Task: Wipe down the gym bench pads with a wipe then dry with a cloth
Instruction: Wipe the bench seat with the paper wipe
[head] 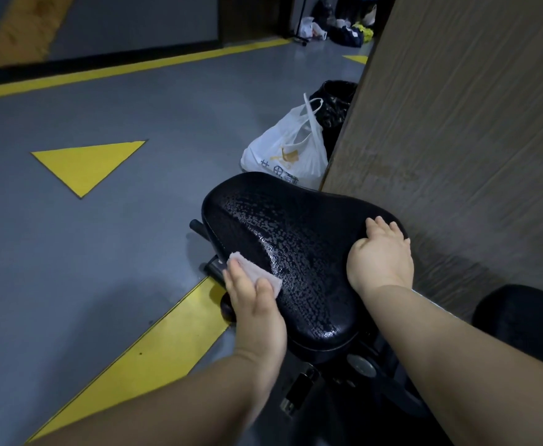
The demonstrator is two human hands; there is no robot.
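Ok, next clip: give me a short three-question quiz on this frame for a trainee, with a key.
1. True or false: the left hand presses a cloth against the left side of the seat pad.
2. What lies on the floor just beyond the pad? A) a white plastic bag B) a bucket C) a dumbbell
3. Where is the right hand, and what does it hold?
Key: 1 true. 2 A. 3 It rests on the pad's right edge and holds nothing.
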